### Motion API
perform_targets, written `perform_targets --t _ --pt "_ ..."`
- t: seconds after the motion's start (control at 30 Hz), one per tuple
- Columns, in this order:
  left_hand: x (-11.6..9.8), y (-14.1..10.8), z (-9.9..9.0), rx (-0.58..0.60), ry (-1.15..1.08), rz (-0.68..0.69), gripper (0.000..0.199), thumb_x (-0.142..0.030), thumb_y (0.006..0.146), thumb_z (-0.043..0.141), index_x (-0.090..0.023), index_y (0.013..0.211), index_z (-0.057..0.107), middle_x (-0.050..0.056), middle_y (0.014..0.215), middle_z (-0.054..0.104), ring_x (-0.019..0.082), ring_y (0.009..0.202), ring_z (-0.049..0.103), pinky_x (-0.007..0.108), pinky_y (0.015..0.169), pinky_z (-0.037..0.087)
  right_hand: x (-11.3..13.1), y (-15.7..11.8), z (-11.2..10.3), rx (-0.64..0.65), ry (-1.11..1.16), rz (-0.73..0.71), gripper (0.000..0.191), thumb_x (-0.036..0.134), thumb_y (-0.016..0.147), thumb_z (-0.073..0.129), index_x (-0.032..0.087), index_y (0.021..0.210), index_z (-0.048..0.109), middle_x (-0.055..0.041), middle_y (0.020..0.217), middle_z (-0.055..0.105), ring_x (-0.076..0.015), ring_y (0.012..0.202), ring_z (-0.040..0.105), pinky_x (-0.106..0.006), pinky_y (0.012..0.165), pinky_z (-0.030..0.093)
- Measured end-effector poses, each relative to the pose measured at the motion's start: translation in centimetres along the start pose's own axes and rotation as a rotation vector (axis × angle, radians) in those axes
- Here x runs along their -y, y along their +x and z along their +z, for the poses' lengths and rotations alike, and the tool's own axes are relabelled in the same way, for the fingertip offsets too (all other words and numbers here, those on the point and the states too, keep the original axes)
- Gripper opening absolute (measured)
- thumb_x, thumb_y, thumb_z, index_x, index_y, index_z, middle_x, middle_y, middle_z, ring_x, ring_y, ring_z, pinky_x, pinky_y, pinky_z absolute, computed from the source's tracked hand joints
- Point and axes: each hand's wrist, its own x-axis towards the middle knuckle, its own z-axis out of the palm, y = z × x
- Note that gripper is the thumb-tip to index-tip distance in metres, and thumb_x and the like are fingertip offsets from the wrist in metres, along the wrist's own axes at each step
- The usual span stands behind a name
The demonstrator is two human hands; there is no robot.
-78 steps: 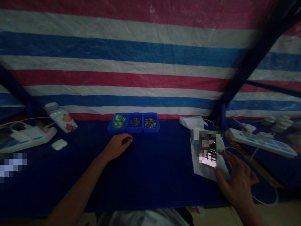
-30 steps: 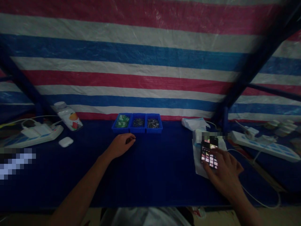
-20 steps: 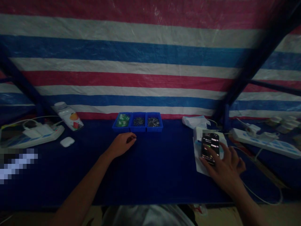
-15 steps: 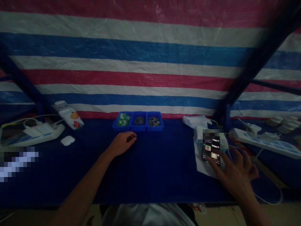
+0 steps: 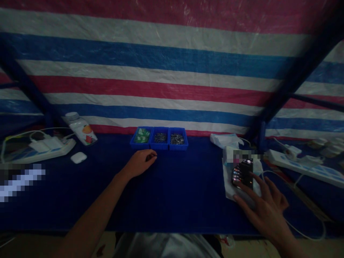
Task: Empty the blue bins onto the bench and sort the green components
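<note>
Black rectangular glass-faced phone: at 3 o'clock from the middle of the dark blue desk, on a crumpled white sheet; likely light, stiff, slick and fragile, best held by its long side edges.
Right hand: fingers spread over the lit screen; cannot tell whether they touch it.
Left hand: at 10 o'clock, fingers curled toward the thumb; cannot tell whether they meet.
Three blue plastic trays: 12 o'clock.
Desk edge and room: near edge at 6 o'clock; widest blue stretch between the hands.
Thin white cable: 4 o'clock from the phone, could snag.
</note>
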Motion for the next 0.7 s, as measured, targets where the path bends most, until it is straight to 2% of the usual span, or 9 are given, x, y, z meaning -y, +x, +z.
perform_targets --t 0.17,0.23,0.3,0.4,0.53,0.63,0.7 --pt "0.2 -0.1 0.1 -0.042 0.047 0.029 0.021 -0.032 0.091 0.051 -0.02 0.1 0.065 0.004 0.092 0.069 0.018 0.08 0.063 0.032 0.076 0.05 0.0 -0.1 -0.2 -0.05 0.053 0.01 0.037 0.05 0.086 0.047 0.029 0.108 0.069 -0.0082 0.142 0.039 -0.0437 0.135 0.027 -0.064 0.099 0.032" --pt "0.0 0.2 0.1 -0.138 0.139 0.088 0.021 -0.029 0.091 0.051 -0.019 0.105 0.064 0.006 0.102 0.066 0.021 0.093 0.061 0.036 0.086 0.048 0.5 0.3 -0.5 -0.091 0.099 -0.007 0.037 0.049 0.086 0.048 0.027 0.108 0.068 -0.0099 0.141 0.041 -0.0443 0.135 0.027 -0.064 0.1 0.031" --pt "-0.3 0.9 0.1 -0.263 0.303 0.137 0.026 -0.028 0.089 0.054 -0.019 0.112 0.062 0.01 0.117 0.061 0.027 0.111 0.053 0.044 0.096 0.042 1.5 1.5 -0.8 -0.137 0.154 -0.024 0.034 0.046 0.087 0.05 0.026 0.107 0.068 -0.0108 0.139 0.043 -0.0439 0.134 0.029 -0.063 0.101 0.03" --pt "-0.7 2.5 0.2 -0.291 0.5 0.155 0.039 -0.028 0.084 0.063 -0.02 0.122 0.059 0.013 0.128 0.056 0.036 0.121 0.043 0.054 0.098 0.035 4.3 4.5 -1.4 -0.183 0.263 -0.069 0.027 0.043 0.086 0.054 0.029 0.103 0.068 -0.0084 0.136 0.048 -0.0409 0.133 0.033 -0.061 0.104 0.028" --pt "-0.5 4.2 0.3 -0.183 0.591 0.211 0.019 -0.019 0.085 0.064 -0.02 0.103 0.066 0.012 0.109 0.066 0.035 0.118 0.046 0.056 0.099 0.03 9.0 8.9 -2.1 -0.168 0.452 -0.176 0.027 0.041 0.086 0.056 0.029 0.107 0.068 -0.0063 0.138 0.047 -0.0369 0.135 0.03 -0.059 0.108 0.027" --pt "-0.2 4.2 -0.2 -0.186 0.553 0.205 0.016 -0.02 0.085 0.065 -0.021 0.101 0.067 0.009 0.104 0.068 0.033 0.117 0.048 0.057 0.099 0.026 12.0 10.7 -1.9 -0.087 0.657 -0.199 0.027 0.041 0.085 0.06 0.03 0.108 0.066 -0.0054 0.134 0.051 -0.0339 0.134 0.032 -0.058 0.109 0.027" --pt "-0.5 3.5 -1.0 -0.208 0.515 0.199 0.016 -0.022 0.086 0.065 -0.023 0.102 0.067 0.007 0.106 0.069 0.032 0.117 0.048 0.057 0.1 0.023 13.7 11.1 -1.4 0.032 0.878 -0.132 0.03 0.042 0.085 0.06 0.031 0.113 0.063 -0.0054 0.132 0.052 -0.0306 0.129 0.04 -0.055 0.106 0.033"
